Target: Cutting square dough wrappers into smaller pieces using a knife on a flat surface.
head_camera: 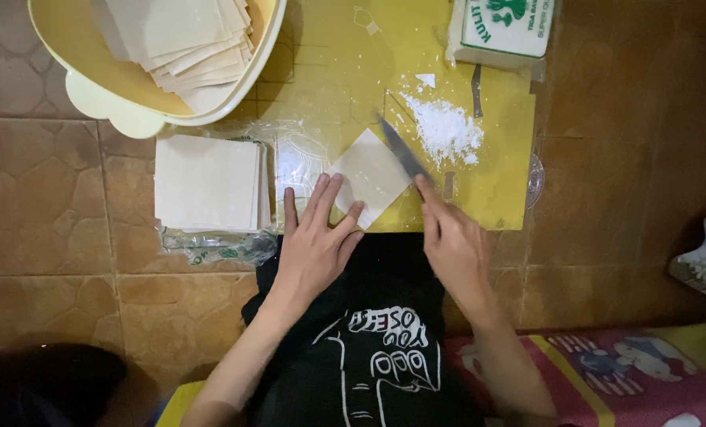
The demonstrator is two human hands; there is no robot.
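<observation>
the person sits on the tiled floor [44, 198] with a yellow cutting mat [495, 198] laid out in front of the knees. the left hand [315, 245] lies flat, its fingers [321, 202] spread and released, pressing on the near corner of a small stack of square dough sheets [369, 174] turned cornerwise on the mat. the right hand [452, 237] has its fingers clenched round the handle of a knife [404, 150], whose blade lies slanted along the upper right edge of the sheets, touching them. just beyond the blade sits a little heap of white flour [448, 130] on the mat. to the left of the mat a thicker pile of square sheets [206, 183] rests on a crumpled clear wrapper [218, 247]. above that, a pale yellow tub [92, 87] holds more sheets, fanned loosely. at the far edge of the mat stands an unopened pack [503, 32] with a green and white label.
</observation>
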